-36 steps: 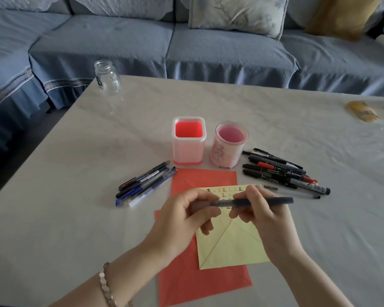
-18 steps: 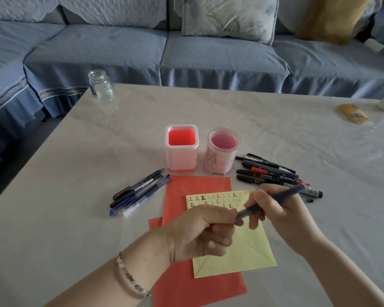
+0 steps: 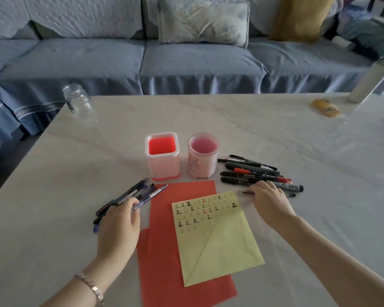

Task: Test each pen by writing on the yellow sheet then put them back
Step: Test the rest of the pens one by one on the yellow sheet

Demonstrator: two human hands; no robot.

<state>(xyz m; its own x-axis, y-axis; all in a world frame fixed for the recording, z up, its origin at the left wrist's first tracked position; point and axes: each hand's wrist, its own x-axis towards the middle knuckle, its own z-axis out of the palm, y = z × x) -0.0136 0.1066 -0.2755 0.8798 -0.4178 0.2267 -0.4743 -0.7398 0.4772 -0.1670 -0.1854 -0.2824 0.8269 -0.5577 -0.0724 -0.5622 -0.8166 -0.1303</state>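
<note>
Step in hand, as we judge it: fetching one more pen to test. The right hand [image 3: 268, 202] is out at the near edge of the right pile of black and red marker pens [image 3: 257, 171]. Its fingertips curl down onto a thin dark pen [image 3: 246, 192] lying on the pale marble-look desk [image 3: 253, 129], and as far as we can see they pinch it. The left hand [image 3: 120, 220] lies over the left pile of blue and black plastic pens [image 3: 140, 191], fingers across the barrels. We cannot tell if it grips one or just rests there. The pale yellow paper sheet [image 3: 217, 240] sits between the two hands on top of a red paper sheet [image 3: 164, 251], touched by neither hand. Its top half carries rows of small black, red and faint marks, and the lower half is blank. The square translucent pink plastic holder [image 3: 162, 156] and the round pink plastic holder [image 3: 203, 158] stand just behind the sheets, both with no pens in them. So we judge that putting back has not started, if the holders are where the pens go. A clear glass jar [image 3: 78, 100] stands well apart at the far left corner. The next move calls for lifting the thin pen clear of its neighbours without rolling them and uncapping it if it is capped. Then the tip goes to the blank area under the last row, likely with the left hand steadying the sheet.
</note>
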